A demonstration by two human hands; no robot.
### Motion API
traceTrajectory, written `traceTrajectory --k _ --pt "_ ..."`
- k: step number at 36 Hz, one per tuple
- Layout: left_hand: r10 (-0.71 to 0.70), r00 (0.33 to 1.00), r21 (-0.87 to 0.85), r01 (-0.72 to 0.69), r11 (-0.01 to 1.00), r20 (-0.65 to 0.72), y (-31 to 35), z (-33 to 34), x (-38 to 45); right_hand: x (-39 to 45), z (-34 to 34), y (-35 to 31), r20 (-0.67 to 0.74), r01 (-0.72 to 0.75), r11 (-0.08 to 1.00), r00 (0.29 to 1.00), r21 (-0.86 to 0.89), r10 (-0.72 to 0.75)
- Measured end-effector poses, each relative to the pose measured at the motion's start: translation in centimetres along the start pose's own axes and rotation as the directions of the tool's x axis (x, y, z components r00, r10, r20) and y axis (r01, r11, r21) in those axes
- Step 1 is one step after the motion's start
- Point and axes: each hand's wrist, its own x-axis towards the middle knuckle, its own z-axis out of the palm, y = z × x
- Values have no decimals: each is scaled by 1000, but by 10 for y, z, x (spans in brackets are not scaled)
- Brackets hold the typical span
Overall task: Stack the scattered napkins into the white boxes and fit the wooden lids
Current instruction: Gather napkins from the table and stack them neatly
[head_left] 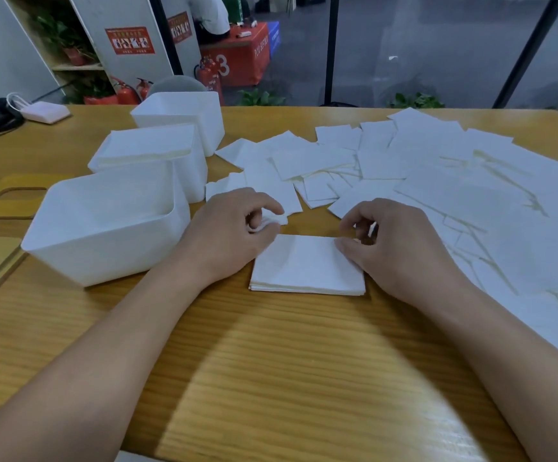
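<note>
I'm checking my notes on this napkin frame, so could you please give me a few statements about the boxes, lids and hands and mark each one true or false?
1. Three white boxes stand on the table. True: the nearest box, the middle box and the far box.
2. The middle box is empty. False: it is filled with napkins up to its rim.
3. A small neat stack of napkins lies between the two hands. True: the left hand and the right hand are at its sides.
4. A wooden lid is fitted on the nearest box. False: it lies on the table, left of the boxes.
5. Scattered napkins lie left of the boxes. False: they lie to the right.
</note>
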Motion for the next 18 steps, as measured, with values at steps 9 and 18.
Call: traceTrajectory --k 9,18 --pt "-111 992 119 117 986 -56 -7 8 6 -6 12 -7 142 110 994 984 12 -111" --pt "-216 976 194 215 957 -13 -11 13 7 -6 15 -5 161 116 993 980 24 -118"
